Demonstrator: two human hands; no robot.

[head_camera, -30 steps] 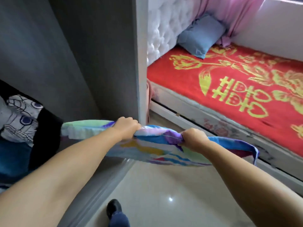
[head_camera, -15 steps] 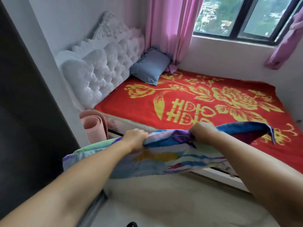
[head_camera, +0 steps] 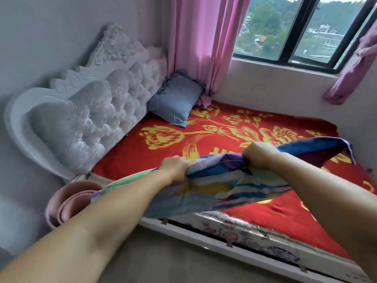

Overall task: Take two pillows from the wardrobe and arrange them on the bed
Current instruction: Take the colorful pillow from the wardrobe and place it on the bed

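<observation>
Head view. Bedroom corner: pale walls, 1 dark-framed window (head_camera: 306,33) with trees and buildings outside, 2 pink curtains, one hanging full length (head_camera: 204,43) at the bed's far corner, one knotted up (head_camera: 353,66) at the right.

1 bed (head_camera: 234,227) with 1 white tufted headboard (head_camera: 98,111) at the left. Covering: 1 red blanket (head_camera: 130,158) with yellow flower motifs; yellow character-like figures at its middle were mostly hidden and could not be read. No brand or label was legible anywhere.

Pillows, 2 counted. 1 blue pillow (head_camera: 177,103) leaned in the far corner against headboard and curtain. 1 multicoloured pillow (head_camera: 224,186), striped in green, blue, purple and yellow, was held in the air over the bed's near edge.

Hands, 2. Left hand (head_camera: 173,168) and right hand (head_camera: 259,154) were each clenched into a fist on the upper edge of the multicoloured pillow, near each other.

1 pink rolled mat (head_camera: 67,203) stood on the floor beside the headboard's near end.
</observation>
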